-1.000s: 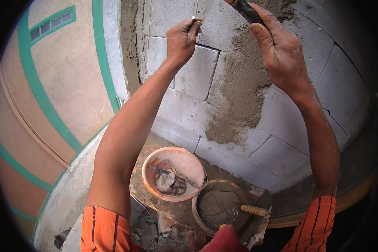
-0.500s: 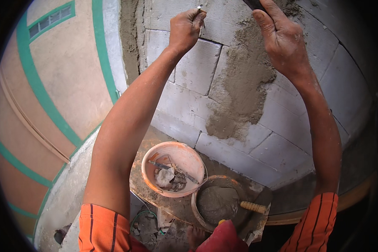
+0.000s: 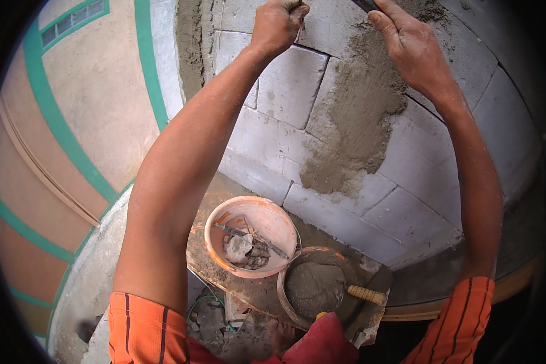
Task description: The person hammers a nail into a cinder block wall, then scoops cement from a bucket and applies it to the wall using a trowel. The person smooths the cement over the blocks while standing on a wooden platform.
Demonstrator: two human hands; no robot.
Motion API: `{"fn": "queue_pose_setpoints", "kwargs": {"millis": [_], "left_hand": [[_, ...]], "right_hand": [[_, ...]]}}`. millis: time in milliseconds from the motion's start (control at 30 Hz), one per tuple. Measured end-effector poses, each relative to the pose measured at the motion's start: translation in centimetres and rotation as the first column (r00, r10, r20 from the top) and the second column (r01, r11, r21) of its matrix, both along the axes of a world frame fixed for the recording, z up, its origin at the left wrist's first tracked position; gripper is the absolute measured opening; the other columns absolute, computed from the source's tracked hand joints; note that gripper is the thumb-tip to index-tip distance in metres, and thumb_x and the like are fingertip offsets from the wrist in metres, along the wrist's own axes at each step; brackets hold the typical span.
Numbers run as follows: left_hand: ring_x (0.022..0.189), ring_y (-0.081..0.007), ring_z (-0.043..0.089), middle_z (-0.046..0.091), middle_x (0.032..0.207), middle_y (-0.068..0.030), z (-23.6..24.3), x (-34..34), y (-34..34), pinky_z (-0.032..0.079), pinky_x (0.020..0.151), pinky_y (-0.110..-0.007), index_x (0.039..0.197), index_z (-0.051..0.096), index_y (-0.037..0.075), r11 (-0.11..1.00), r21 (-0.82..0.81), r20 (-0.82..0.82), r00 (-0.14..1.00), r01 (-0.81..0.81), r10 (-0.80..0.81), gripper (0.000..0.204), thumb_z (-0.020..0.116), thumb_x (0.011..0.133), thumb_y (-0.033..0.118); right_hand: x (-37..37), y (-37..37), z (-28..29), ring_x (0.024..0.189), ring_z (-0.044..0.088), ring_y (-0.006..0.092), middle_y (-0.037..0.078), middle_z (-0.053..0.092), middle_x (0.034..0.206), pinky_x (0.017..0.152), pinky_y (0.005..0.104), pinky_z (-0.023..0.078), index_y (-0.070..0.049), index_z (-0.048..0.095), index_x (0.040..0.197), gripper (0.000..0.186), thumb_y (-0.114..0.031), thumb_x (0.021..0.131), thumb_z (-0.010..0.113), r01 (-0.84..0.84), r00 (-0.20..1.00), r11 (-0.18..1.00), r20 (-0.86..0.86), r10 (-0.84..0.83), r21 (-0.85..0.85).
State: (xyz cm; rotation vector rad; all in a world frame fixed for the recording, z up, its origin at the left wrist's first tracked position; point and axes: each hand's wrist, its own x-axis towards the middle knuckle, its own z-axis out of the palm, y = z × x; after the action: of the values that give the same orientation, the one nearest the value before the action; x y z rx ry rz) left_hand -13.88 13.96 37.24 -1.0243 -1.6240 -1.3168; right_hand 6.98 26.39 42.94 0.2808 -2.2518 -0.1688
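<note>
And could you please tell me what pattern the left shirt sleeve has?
The left sleeve is orange with thin dark stripes, best seen in the head view.

And both arms were raised, reaching far! The left arm [image 3: 185, 170] stretched diagonally from the near left, its left hand [image 3: 279, 25] curled tight; over on the right, the right arm [image 3: 476, 158] stood steeper, leaning leftward into the right hand [image 3: 414, 50], grip firmly closed, thumb [image 3: 381, 23] extended.

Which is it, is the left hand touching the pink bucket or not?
Apart. The head view shows the left hand near the top edge and the pink bucket far below, with white blocks plainly showing between them.
</note>
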Motion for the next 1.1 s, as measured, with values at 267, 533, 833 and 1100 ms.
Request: {"fn": "queue_pose_setpoints", "kwargs": {"millis": [267,533,833,1100], "left_hand": [[0.084,-0.0409,0.062,0.065,0.085,-0.0264,0.3,-2.3,0.1,0.047,0.079,-0.044,0.081,0.067,-0.005,0.998,-0.02,-0.156,0.986,-0.057,0.054,0.033,0.059,0.089,0.026],[0.084,-0.0396,0.064,0.066,0.085,-0.026,0.2,-3.3,0.2,0.049,0.078,-0.043,0.086,0.069,-0.005,0.992,-0.048,-0.12,0.986,-0.118,0.112,0.033,0.062,0.087,0.028],[0.084,-0.038,0.065,0.066,0.088,-0.0258,0.2,-3.2,0.1,0.05,0.077,-0.043,0.091,0.069,-0.004,0.989,-0.132,0.008,0.998,-0.062,0.064,0.031,0.066,0.083,0.026],[0.131,-0.036,0.041,0.042,0.142,-0.0254,-2.1,-5.0,-5.7,0.034,0.11,-0.04,0.143,0.032,-0.001,0.85,-0.409,-0.064,0.94,-0.332,0.336,0.09,0.081,0.072,0.026]], "right_hand": [[0.6,-3.4,0.3,0.083,0.064,0.033,0.026,0.064,0.093,0.079,0.0382,0.049,-0.006,0.057,0.127,0.035,-0.017,0.095,0.047,-0.274,0.914,0.945,-0.353,0.199,-0.177],[1.8,-3.6,0.6,0.084,0.064,0.0258,0.023,0.064,0.089,0.079,0.0337,0.049,-0.001,0.057,0.123,0.033,-0.017,0.095,0.049,-0.019,1.0,0.991,-0.012,0.018,-0.129],[0.6,-1.4,-1.4,0.097,0.064,0.0298,0.023,0.066,0.102,0.088,0.0345,0.047,-0.001,0.057,0.124,0.034,-0.016,0.095,0.047,0.019,1.0,0.996,0.013,-0.018,-0.087],[0.6,1.0,-1.5,0.107,0.061,0.0327,0.023,0.063,0.114,0.093,0.0356,0.045,-0.001,0.055,0.126,0.035,-0.017,0.096,0.047,-0.172,0.982,0.973,-0.108,0.157,-0.154]]}}
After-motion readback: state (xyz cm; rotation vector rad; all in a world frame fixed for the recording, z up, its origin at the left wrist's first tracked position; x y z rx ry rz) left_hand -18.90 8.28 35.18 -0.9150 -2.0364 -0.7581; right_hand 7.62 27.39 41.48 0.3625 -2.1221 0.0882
